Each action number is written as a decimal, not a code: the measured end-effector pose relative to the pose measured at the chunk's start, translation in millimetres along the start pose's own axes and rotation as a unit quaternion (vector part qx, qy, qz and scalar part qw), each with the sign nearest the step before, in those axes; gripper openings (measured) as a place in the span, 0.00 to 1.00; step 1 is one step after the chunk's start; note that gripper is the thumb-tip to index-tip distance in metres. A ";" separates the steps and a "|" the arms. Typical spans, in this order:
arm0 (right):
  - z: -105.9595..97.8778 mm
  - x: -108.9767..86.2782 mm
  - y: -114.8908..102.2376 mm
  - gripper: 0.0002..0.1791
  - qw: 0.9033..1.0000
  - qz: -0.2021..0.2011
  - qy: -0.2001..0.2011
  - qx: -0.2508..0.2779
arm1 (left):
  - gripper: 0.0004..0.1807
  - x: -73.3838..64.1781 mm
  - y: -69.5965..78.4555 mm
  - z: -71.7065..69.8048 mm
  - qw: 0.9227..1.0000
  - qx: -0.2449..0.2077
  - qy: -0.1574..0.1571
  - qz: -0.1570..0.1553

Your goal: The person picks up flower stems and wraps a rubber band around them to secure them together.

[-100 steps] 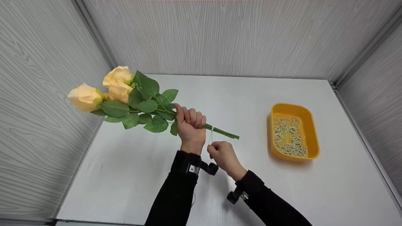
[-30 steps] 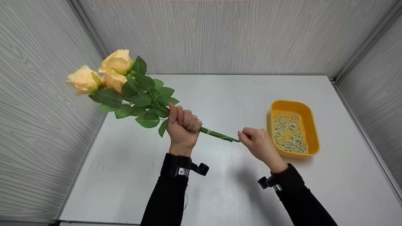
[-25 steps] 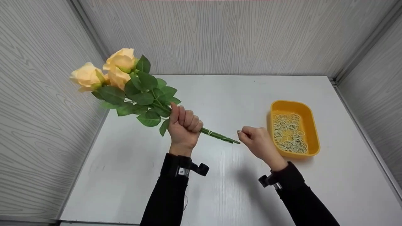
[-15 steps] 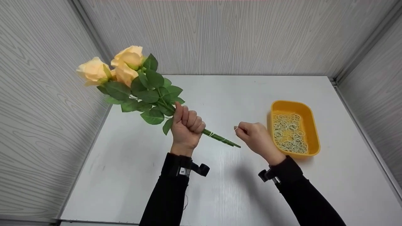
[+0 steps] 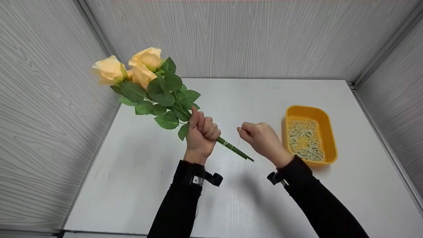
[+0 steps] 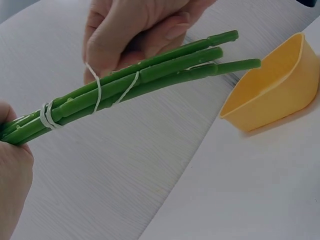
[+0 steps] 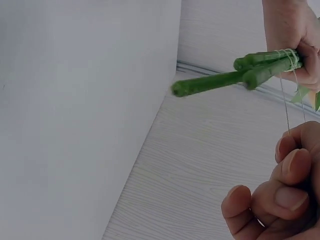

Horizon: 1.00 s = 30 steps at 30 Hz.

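My left hand (image 5: 202,136) grips a bunch of cream-yellow roses (image 5: 142,76) by the stems (image 5: 235,150), blooms toward the upper left. Below that fist the bare stem ends slant down to the right. A pale rubber band (image 6: 98,93) is wound round the stems; in the left wrist view some turns sit tight near my left hand and looser strands cross farther out. My right hand (image 5: 262,141) pinches a stretched loop of this band between thumb and curled fingers, just right of the stems. Two taut strands run from the stems to its fingers in the right wrist view.
A yellow plastic tray (image 5: 331,148) stands on the white table (image 5: 132,185) to the right, close beyond my right hand. Several loose pale rubber bands (image 5: 305,140) lie in it. Grey wood-grain panels (image 5: 224,39) enclose the table at the back and sides.
My right hand pulled the band rightward to the stem ends, then moved up and left above the stems. The bunch tilted more steeply, and my left hand shifted slightly right. More band now wraps the stems.
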State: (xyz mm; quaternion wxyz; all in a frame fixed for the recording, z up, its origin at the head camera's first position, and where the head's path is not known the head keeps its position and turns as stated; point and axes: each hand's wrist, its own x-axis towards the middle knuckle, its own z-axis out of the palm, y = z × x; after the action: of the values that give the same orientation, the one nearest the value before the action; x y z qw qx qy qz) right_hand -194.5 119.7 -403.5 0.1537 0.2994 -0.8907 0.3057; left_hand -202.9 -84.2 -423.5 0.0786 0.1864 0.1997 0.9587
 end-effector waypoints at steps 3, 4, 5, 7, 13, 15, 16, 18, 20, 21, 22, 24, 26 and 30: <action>1.9 3.1 -5.0 0.23 1.000 -0.011 0.002 -0.002 | 0.36 0.2 -3.1 -1.5 1.000 0.015 0.020 0.001; 2.4 3.9 -6.9 0.24 1.000 -0.013 0.002 0.000 | 0.36 0.2 -4.2 -2.1 0.999 0.020 0.025 0.003; 2.8 4.6 -9.1 0.24 1.000 -0.014 0.001 0.000 | 0.36 0.3 -5.4 -2.6 0.999 0.025 0.029 0.006; 3.6 5.9 -13.3 0.24 1.000 -0.018 0.000 0.001 | 0.36 0.7 -7.5 -3.2 0.999 0.032 0.038 0.012; 5.1 10.1 -23.9 0.24 1.000 -0.023 -0.006 0.007 | 0.33 2.4 -13.1 -2.5 0.996 0.047 0.074 0.030; 5.2 11.4 -26.1 0.24 1.000 -0.020 -0.008 0.013 | 0.32 2.7 -14.5 -1.8 0.994 0.048 0.086 0.036; 5.1 12.1 -27.3 0.24 1.000 -0.020 -0.009 0.016 | 0.32 2.9 -15.1 -1.4 0.994 0.050 0.092 0.037; 5.0 13.7 -28.9 0.24 1.000 -0.018 -0.012 0.019 | 0.32 3.0 -16.6 -0.4 0.993 0.052 0.100 0.038; 4.9 15.5 -29.5 0.24 0.999 -0.017 -0.019 0.022 | 0.32 2.9 -18.0 0.4 0.992 0.056 0.104 0.035; 4.8 16.6 -29.2 0.24 0.999 -0.016 -0.023 0.024 | 0.32 2.7 -18.7 0.7 0.992 0.058 0.104 0.032; 4.9 17.6 -28.2 0.24 0.999 -0.012 -0.028 0.028 | 0.32 2.6 -19.4 1.1 0.992 0.061 0.104 0.028; 4.2 19.3 -25.1 0.24 0.999 0.001 -0.038 0.039 | 0.32 2.4 -19.9 1.5 0.993 0.060 0.102 0.021; 2.6 20.6 -21.1 0.24 0.997 0.018 -0.051 0.051 | 0.32 2.2 -19.6 1.5 0.993 0.053 0.101 0.008; -1.4 22.0 -12.8 0.23 0.994 0.042 -0.085 0.063 | 0.32 2.4 -16.2 0.8 0.994 0.024 0.099 -0.027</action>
State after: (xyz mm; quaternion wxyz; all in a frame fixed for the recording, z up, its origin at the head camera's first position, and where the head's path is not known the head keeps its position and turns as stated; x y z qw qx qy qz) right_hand -203.4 102.9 -386.6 0.0452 0.2960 -0.8913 0.3405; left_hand -203.6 -68.6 -428.8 0.0799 0.0870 0.2348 0.9648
